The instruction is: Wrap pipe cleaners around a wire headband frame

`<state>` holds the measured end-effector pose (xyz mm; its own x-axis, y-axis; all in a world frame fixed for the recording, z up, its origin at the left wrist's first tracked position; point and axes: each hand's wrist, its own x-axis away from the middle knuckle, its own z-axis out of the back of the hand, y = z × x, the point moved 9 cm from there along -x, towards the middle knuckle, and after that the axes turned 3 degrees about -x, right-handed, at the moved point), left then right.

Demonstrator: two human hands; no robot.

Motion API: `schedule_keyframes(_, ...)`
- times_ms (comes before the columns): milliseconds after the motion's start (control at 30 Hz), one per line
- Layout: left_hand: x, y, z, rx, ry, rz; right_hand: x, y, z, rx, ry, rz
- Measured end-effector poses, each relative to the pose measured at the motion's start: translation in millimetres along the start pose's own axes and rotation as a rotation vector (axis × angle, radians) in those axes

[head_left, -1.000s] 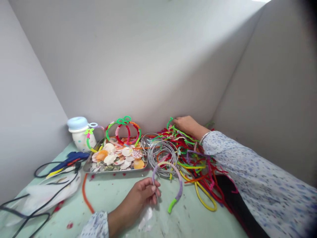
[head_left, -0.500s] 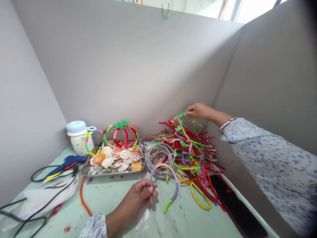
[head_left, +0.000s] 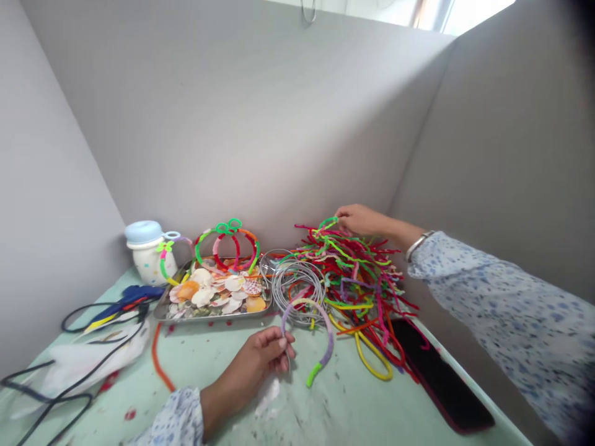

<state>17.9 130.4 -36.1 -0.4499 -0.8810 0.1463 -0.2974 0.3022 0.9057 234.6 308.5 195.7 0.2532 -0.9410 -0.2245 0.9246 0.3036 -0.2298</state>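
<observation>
Across a pale green worktop [head_left: 372, 412], spotted with red stains and dark smudges, the left hand [head_left: 274, 352] pinches one end of a purple-wrapped hoop [head_left: 330, 342] with a lime tip, its arch standing just in front of a coil of grey wire [head_left: 277, 291]; farther right, the right hand [head_left: 360, 220] reaches to the top of a tangled heap of fuzzy stems [head_left: 372, 272], its fingertips closed on a bright green strand [head_left: 328, 222]; a black phone [head_left: 449, 387] lies along the worktop's right edge, partly under the stems; left of the coil sits a metal tray [head_left: 214, 319] of shells [head_left: 203, 295], with a lidded white jar [head_left: 149, 263] behind its left end; plain grey panels [head_left: 242, 136] enclose the worktop at the back and both sides; above them, at upper right, bright light shows, and a metal hook [head_left: 309, 13] hangs over the back panel's top.
</observation>
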Motion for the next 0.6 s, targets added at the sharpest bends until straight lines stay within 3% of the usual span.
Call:
schedule_keyframes(233,-1.2,-0.5,1.1,0.061,0.003,0.018,11.5,-23.5,-39.2,-0.107,-0.159,0.067)
schedule_keyframes(400,-0.9,0.1,2.7,0.074,0.024,0.033,3.3,-20.3,-31.4,-0.094,-0.062,0.056)
schedule_keyframes(600,0.1,-1.5,1.5,0.062,-0.004,0.035,17.4,-19.0,-34.8,-0.222,-0.173,0.052)
